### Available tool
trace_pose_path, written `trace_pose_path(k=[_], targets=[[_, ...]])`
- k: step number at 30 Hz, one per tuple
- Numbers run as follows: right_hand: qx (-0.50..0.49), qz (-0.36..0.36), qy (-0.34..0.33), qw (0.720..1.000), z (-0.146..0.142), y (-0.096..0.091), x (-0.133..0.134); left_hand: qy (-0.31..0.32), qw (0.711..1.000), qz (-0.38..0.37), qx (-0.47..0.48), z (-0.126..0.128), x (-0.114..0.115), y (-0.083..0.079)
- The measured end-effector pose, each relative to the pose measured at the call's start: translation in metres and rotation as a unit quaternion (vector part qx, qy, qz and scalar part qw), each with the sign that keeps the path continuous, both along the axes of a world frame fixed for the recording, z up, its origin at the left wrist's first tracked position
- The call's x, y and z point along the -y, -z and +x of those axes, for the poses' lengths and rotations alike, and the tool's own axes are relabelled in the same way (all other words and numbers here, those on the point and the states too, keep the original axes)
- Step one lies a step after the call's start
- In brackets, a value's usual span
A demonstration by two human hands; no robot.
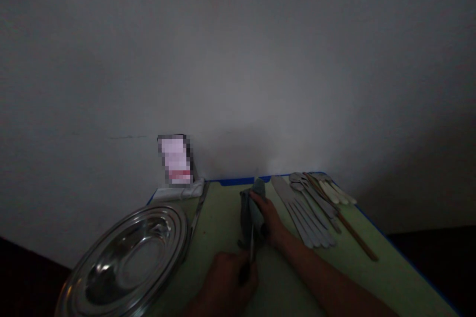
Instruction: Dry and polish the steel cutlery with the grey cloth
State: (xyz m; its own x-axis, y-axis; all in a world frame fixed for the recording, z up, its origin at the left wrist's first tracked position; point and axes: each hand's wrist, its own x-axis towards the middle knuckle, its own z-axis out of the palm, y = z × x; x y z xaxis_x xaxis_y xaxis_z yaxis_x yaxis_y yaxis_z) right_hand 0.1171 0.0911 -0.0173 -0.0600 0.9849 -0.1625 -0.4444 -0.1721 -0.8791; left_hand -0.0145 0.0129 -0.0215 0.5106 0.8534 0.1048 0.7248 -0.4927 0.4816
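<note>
At the near middle of the table, my left hand [232,277] is closed around the dark handle of a knife [252,242]. The narrow metal blade runs away from me into a grey-blue cloth [246,218]. Gripping that cloth around the blade is my right hand [268,215], its fingers folded over the fabric. A pale tip shows just past the cloth's far end. Most of the blade is hidden by the cloth, and the dim light blurs the handle.
Stacked shiny metal basins [174,218] stand at the left. Behind them a phone [176,158] leans on the wall beside a white object [193,190]. Several metal utensils [303,218], spoons [297,185], wooden chopsticks [359,238] and white-handled cutlery [330,193] lie right on the green blue-edged table [219,203].
</note>
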Motion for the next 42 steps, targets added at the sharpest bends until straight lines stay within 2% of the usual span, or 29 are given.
trace_pose_path(k=[1, 2, 8, 10, 12, 14, 16, 18, 20, 23, 25, 27, 30, 32, 35, 38, 42], targets=[[0.026, 0.009, 0.003, 1.000, -0.002, 0.000, 0.001, -0.061, 0.997, -0.015, 0.039, 0.000, -0.003, -0.004], [0.052, 0.019, 0.004, 0.998, -0.004, 0.001, 0.002, -0.081, 0.993, -0.041, 0.076, 0.000, -0.005, -0.007], [0.194, 0.108, -0.014, 0.975, -0.009, 0.004, 0.006, -0.110, 0.973, -0.145, 0.142, 0.002, -0.008, -0.012], [0.212, 0.121, -0.021, 0.970, -0.008, 0.005, 0.006, -0.115, 0.967, -0.168, 0.152, 0.004, -0.007, -0.013], [0.185, 0.095, -0.004, 0.978, -0.006, 0.007, 0.004, -0.101, 0.967, -0.188, 0.139, 0.006, -0.003, -0.014], [0.139, 0.053, 0.027, 0.989, -0.004, 0.008, 0.000, -0.054, 0.974, -0.192, 0.104, 0.007, 0.001, -0.015], [0.095, 0.023, 0.047, 0.994, -0.001, 0.008, -0.004, 0.004, 0.984, -0.167, 0.054, 0.008, 0.007, -0.015], [0.058, 0.008, 0.044, 0.997, 0.001, 0.008, -0.008, 0.036, 0.992, -0.118, 0.017, 0.007, 0.012, -0.015], [0.011, -0.012, 0.041, 0.999, 0.002, 0.009, -0.010, 0.035, 0.995, -0.090, 0.003, 0.006, 0.015, -0.015], [-0.010, -0.035, 0.041, 0.998, 0.003, 0.011, -0.012, 0.019, 0.988, -0.138, 0.063, 0.004, 0.015, -0.018], [0.041, -0.014, 0.047, 0.998, 0.002, 0.011, -0.012, -0.008, 0.969, -0.192, 0.152, 0.004, 0.011, -0.020], [0.104, 0.028, 0.043, 0.993, 0.000, 0.010, -0.010, -0.069, 0.945, -0.223, 0.228, 0.004, 0.006, -0.020], [0.149, 0.078, 0.017, 0.986, -0.003, 0.005, -0.004, -0.154, 0.925, -0.219, 0.270, 0.005, -0.002, -0.019], [0.172, 0.108, 0.002, 0.979, -0.005, 0.002, -0.001, -0.175, 0.924, -0.194, 0.277, 0.005, -0.005, -0.018], [0.200, 0.126, -0.011, 0.972, -0.007, 0.002, 0.002, -0.165, 0.936, -0.170, 0.259, 0.005, -0.005, -0.017], [0.199, 0.103, -0.006, 0.975, -0.005, 0.004, 0.001, -0.132, 0.954, -0.154, 0.220, 0.006, -0.003, -0.016], [0.099, 0.051, 0.030, 0.993, 0.001, 0.007, -0.005, -0.077, 0.969, -0.176, 0.157, 0.007, 0.002, -0.015]])
